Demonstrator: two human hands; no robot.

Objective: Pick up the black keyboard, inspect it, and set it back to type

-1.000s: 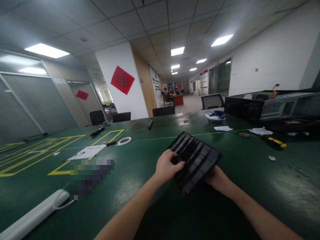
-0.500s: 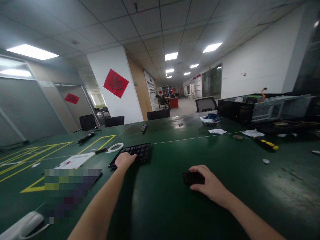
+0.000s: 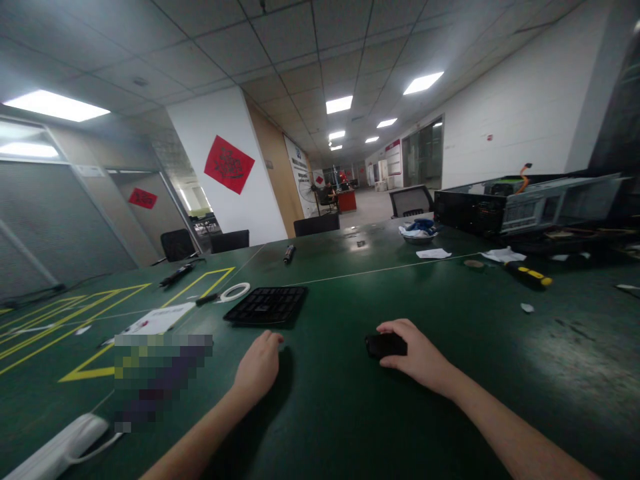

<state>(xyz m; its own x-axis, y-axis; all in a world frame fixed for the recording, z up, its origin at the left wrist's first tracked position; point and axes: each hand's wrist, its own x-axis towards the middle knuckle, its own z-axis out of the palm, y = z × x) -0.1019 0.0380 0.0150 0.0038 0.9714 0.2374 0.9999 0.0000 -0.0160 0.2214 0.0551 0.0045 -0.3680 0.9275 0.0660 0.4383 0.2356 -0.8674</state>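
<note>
A flat black plate with a ribbed grid (image 3: 267, 305) lies on the green table, apart from both hands. My left hand (image 3: 259, 363) is just in front of it, over the table, with its fingers loosely curled and nothing visible in them. Farther right, my right hand (image 3: 413, 350) grips a small black box-shaped object (image 3: 385, 345) between thumb and fingers, low at the tabletop. Part of that object is hidden by the hand, and its exact kind cannot be made out.
A white tape ring (image 3: 235, 291), a white sheet (image 3: 157, 319) and a white power strip (image 3: 60, 450) lie to the left. On the right are a yellow-black tool (image 3: 530, 275), a bowl with blue cloth (image 3: 419, 231) and an opened computer case (image 3: 500, 207).
My left hand has let go of the ribbed black plate and drawn back toward me. The plate now lies flat on the table. My right hand keeps its grip on the black object.
</note>
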